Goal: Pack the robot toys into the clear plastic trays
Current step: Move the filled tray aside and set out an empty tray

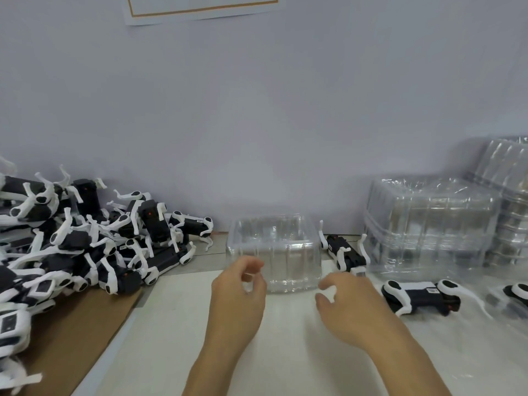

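Observation:
A clear plastic tray (288, 252) stands on the white table, in the middle near the wall, with nothing in it. My left hand (237, 295) hovers at its front left corner, fingers loosely curled, and I see nothing in its grip. My right hand (354, 307) is by the front right corner, fingers loosely curled and holding nothing. A heap of black-and-white robot dog toys (85, 241) fills the left side. One toy (347, 252) lies right of the tray, and another (420, 295) lies beside my right hand.
Stacks of clear trays (428, 224) stand at the right against the wall, with a taller stack (508, 195) behind. A further toy (517, 292) shows at the right edge. Brown cardboard (74, 332) lies under the heap. The grey wall is close behind.

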Demonstrator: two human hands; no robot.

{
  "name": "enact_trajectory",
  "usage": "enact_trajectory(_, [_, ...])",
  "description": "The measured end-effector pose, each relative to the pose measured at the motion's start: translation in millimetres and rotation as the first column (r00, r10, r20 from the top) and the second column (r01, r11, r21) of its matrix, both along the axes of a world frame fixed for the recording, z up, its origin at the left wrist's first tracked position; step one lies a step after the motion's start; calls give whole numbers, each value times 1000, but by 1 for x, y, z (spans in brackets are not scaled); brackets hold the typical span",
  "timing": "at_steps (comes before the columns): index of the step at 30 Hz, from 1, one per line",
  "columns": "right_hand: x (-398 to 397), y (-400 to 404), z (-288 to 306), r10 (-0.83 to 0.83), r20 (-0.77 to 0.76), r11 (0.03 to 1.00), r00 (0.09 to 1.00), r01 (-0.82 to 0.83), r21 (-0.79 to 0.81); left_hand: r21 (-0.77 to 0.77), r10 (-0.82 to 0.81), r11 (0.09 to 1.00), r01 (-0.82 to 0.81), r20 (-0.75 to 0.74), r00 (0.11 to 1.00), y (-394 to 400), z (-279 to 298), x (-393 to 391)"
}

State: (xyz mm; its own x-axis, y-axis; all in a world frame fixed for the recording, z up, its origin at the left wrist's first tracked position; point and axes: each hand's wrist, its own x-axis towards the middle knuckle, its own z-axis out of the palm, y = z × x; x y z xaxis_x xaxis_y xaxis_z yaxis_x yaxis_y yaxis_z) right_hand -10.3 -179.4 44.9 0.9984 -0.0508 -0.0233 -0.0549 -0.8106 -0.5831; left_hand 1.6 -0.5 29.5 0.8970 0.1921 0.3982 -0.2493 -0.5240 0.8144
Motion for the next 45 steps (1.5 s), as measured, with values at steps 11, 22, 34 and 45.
enact_trajectory(11, [9, -62, -9, -476, -45, 875, 878, 467, -130, 776, -63, 615, 142, -131, 989, -25, 32, 60])
enact_trajectory(22, [14, -27, -24, -273, 67, 908, 960, 235, 346, 579, -134, 790, 202, -159, 978, -8, 53, 81])
enact_trajectory(34, [10, 14, -14, -78, 164, 585, 983, -88, 806, -144, -63, 987, 69, 47, 997, -15, 54, 15])
enact_trajectory(45, [12, 15, -17, -164, 126, 579, 978, -8, 816, -276, -6, 961, 17, 38, 999, -9, 51, 12])
